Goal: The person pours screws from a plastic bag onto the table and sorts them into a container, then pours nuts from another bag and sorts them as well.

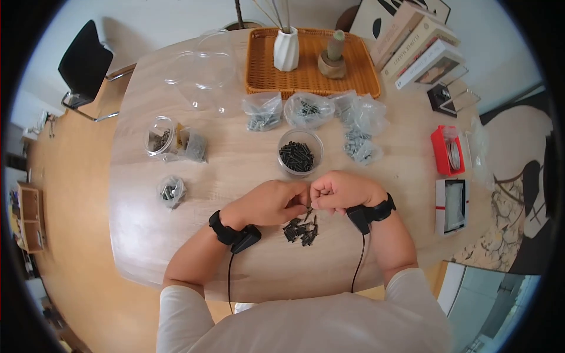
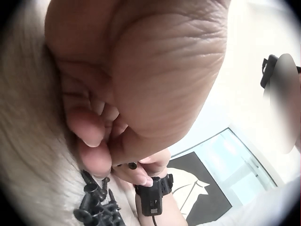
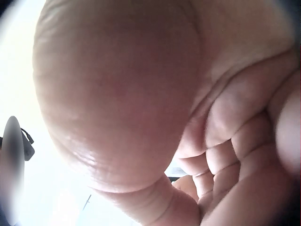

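Observation:
Both hands meet above the pale table. The left hand (image 1: 268, 203) has curled fingers, its thumb and fingertips pinching a small dark screw (image 2: 133, 165), whose head shows in the left wrist view. The right hand (image 1: 347, 191), also curled, has its thumb and finger closed at the same screw. In the right wrist view the right palm (image 3: 117, 94) fills the picture and hides the pinch. Just below the hands lies a loose pile of black screws (image 1: 300, 231), also visible under the left fingertips. Beyond the hands stands a clear round tub (image 1: 301, 133) of black screws.
Bags of hardware (image 1: 262, 112) lie behind the tub, before a wicker tray (image 1: 253, 65) with a vase and a cactus. At left are a clear jar (image 1: 159, 136) and a small bag (image 1: 171, 192). A red bin (image 1: 440, 153), white box (image 1: 451, 206) and books stand at right.

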Available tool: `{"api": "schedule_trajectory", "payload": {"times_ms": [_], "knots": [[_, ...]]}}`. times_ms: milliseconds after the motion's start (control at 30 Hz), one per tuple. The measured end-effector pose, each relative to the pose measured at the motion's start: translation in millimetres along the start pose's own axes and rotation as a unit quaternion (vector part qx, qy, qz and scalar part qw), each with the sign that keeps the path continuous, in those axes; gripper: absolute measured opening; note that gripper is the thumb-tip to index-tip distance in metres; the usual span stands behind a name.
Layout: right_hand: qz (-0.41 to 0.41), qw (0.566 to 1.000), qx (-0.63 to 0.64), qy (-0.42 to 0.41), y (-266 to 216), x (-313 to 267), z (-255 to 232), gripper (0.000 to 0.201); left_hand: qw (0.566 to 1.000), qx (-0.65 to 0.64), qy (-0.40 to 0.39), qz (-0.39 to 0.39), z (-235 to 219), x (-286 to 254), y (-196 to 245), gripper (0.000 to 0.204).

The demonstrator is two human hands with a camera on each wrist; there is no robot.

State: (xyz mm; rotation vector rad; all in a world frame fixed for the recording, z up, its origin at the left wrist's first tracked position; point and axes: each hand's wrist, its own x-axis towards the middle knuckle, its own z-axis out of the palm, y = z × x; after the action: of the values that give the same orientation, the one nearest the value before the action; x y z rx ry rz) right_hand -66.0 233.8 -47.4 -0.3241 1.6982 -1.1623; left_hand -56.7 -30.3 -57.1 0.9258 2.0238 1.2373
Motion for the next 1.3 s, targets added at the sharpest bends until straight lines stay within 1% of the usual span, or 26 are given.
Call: {"api": "schedule_trajectory", "payload": {"times_ms": [67, 133, 167, 200, 233, 267, 300, 333, 400, 433, 500, 533, 600, 633, 700, 733, 800, 833, 867, 933, 967, 1033, 1100, 1200, 1233, 1300], "knots": [[-0.004, 1.0, -0.002, 0.0, -6.6, -7.8, 0.9, 0.018, 1.0, -0.022, 0.004, -0.002, -0.4, 0.1, -4.9, 0.016], [-0.045, 0.999, -0.008, 0.022, -25.2, -25.0, 2.4, 0.011, 0.999, -0.044, 0.013, -0.005, -0.2, 1.2, -13.1, 0.017], [-0.07, 0.995, 0.016, 0.064, -37.4, -37.6, 7.0, 0.01, 0.998, -0.055, 0.009, 0.013, 1.5, 1.8, -18.1, 0.018], [-0.066, 0.996, 0.006, 0.055, -44.6, -43.1, 13.0, 0.01, 0.997, -0.066, 0.003, 0.029, 2.8, 0.9, -19.5, 0.018], [-0.123, 0.978, 0.045, 0.164, -49.3, -47.3, 19.4, 0.009, 0.997, -0.07, 0.013, 0.029, 3.1, 0.2, -20.5, 0.018], [-0.179, 0.942, 0.086, 0.272, -54.2, -50.1, 23.5, 0.009, 0.998, -0.063, 0.006, 0.03, 2.0, 0.8, -19.9, 0.018], [-0.198, 0.922, 0.065, 0.326, -63.5, -45.5, 27.0, 0.008, 0.998, -0.056, -0.003, 0.032, 1.7, 0.7, -19.5, 0.017], [-0.195, 0.923, 0.062, 0.325, -65.8, -35.7, 29.4, 0.008, 0.998, -0.06, 0.0, 0.033, 2.6, 0.0, -19.8, 0.017], [-0.223, 0.851, -0.061, 0.472, -62.3, -16.9, 29.9, 0.008, 0.998, -0.05, 0.003, 0.033, 2.2, 0.9, -20.6, 0.016], [-0.224, 0.85, -0.064, 0.472, -60.3, -17.9, 31.6, 0.008, 0.998, -0.05, 0.006, 0.036, 1.6, 1.4, -20.6, 0.016], [-0.217, 0.881, -0.031, 0.42, -52.9, -23.7, 37.8, 0.009, 0.998, -0.052, -0.004, 0.035, 0.8, 1.7, -21.2, 0.018], [-0.214, 0.882, -0.032, 0.419, -47.9, -26.6, 38.6, 0.009, 0.998, -0.055, -0.002, 0.036, 1.4, 1.5, -21.8, 0.018], [-0.138, 0.928, -0.006, 0.346, -36.5, -32.7, 41.3, 0.011, 0.998, -0.032, 0.01, 0.045, 2.4, 1.8, -22.4, 0.019], [-0.134, 0.928, -0.003, 0.347, -32.0, -32.8, 41.7, 0.011, 0.998, -0.036, 0.006, 0.044, 2.7, 2.2, -23.0, 0.019], [-0.07, 0.967, 0.015, 0.245, -22.6, -31.2, 42.2, 0.011, 0.997, -0.039, 0.031, 0.064, 5.5, 2.2, -23.9, 0.022], [-0.064, 0.967, 0.021, 0.246, -13.9, -27.8, 41.3, 0.011, 0.997, -0.044, 0.024, 0.062, 5.4, 2.4, -24.2, 0.022], [-0.098, 0.98, -0.049, 0.164, 7.1, -19.5, 39.4, 0.015, 0.999, -0.013, 0.016, 0.035, 2.4, 2.4, -19.3, 0.029], [-0.096, 0.98, -0.046, 0.168, 14.3, -17.6, 39.3, 0.015, 0.998, -0.017, 0.027, 0.056, 3.8, 3.0, -19.6, 0.036], [-0.098, 0.98, -0.057, 0.164, 17.2, -15.3, 39.4, 0.015, 0.998, -0.017, 0.024, 0.057, 3.0, 3.6, -16.7, 0.036], [-0.1, 0.98, -0.068, 0.159, 18.5, -15.5, 40.4, 0.015, 0.999, -0.05, 0.005, -0.002, -0.3, 2.2, -9.6, 0.041], [-0.083, 0.98, -0.082, 0.159, 11.6, -19.5, 42.7, 0.014, 0.999, -0.049, 0.003, -0.002, 0.3, 2.7, -10.7, 0.041], [-0.065, 0.98, -0.095, 0.163, 8.3, -22.3, 43.9, 0.012, 0.997, -0.075, -0.007, -0.007, 1.3, 4.3, -15.1, 0.039], [-0.111, 0.975, -0.126, 0.143, 9.3, -21.0, 42.4, 0.009, 0.998, -0.069, -0.007, 0.003, 1.5, 3.9, -20.2, 0.036], [-0.139, 0.969, -0.139, 0.152, 12.7, -18.1, 43.3, 0.011, 0.997, -0.069, 0.01, 0.012, 4.7, 2.1, -18.2, 0.03], [-0.14, 0.968, -0.139, 0.153, 11.6, -18.4, 43.6, 0.011, 0.997, -0.076, 0.026, 0.014, 5.5, 1.9, -16.9, 0.027], [-0.14, 0.954, -0.209, 0.163, 7.6, -19.8, 45.4, 0.01, 0.997, -0.072, 0.028, 0.013, 4.8, 1.4, -15.3, 0.025]]}}
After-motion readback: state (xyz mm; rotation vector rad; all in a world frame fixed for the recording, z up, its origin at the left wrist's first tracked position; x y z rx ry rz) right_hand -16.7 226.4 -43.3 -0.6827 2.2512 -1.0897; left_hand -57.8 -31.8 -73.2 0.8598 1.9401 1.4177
